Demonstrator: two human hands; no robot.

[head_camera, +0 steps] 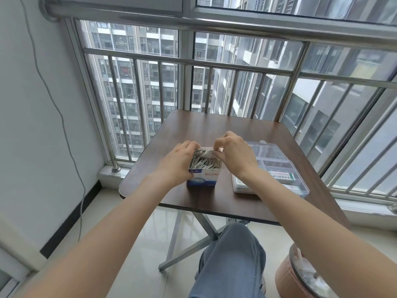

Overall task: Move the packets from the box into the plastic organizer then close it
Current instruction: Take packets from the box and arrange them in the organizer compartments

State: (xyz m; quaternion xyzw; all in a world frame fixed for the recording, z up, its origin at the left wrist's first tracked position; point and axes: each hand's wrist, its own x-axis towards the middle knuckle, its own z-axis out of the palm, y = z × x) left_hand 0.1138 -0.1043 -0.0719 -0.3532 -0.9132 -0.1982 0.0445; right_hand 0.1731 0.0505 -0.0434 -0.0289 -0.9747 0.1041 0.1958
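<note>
The box (203,176) stands upright on the table (193,127), its open top facing up, and the packets (204,161) sit directly under both sets of fingers, packed on edge in a tight row that runs left to right across the opening. The left hand (178,162) wraps round the box's left side, fingers curled over the rim and steadying it. The right hand (233,154) reaches in from the other side, thumb and fingertips pinched on the upper edge of a few packets at the back of the row. The packets look thin, silvery-white and crinkled, jammed close together. The plastic organizer (272,168) lies just right of the box, beneath the right wrist, so the right hand is the nearer one for carrying packets across. Its lid seems to be open, though the clear plastic makes that hard to tell.
</note>
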